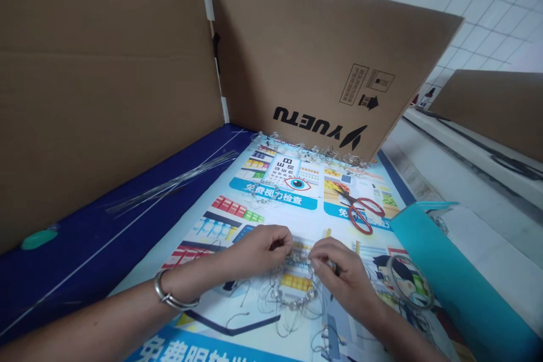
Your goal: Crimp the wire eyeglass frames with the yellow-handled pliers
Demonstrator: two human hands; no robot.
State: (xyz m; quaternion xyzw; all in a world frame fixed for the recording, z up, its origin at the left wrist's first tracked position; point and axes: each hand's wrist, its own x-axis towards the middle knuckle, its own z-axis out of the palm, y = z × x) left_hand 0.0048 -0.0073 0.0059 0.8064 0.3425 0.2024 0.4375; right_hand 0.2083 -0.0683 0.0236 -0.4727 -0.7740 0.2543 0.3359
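My left hand is closed in a pinch at the upper left end of a beaded strand. Facing it, my right hand pinches the strand's other end, a small gap away. Clear round beads hang below both hands in a loop, with thin wire or thread tails sticking out around them. What exactly lies between the fingertips is too small to make out. A silver bangle circles my left wrist. Beyond my right hand, red-handled scissors lie with their blades partly apart.
A printed poster covers the blue table surface. Several beaded wire pieces line the cardboard panel. Long thin wires lie at left. A clear ring-shaped coil and a turquoise box are at right.
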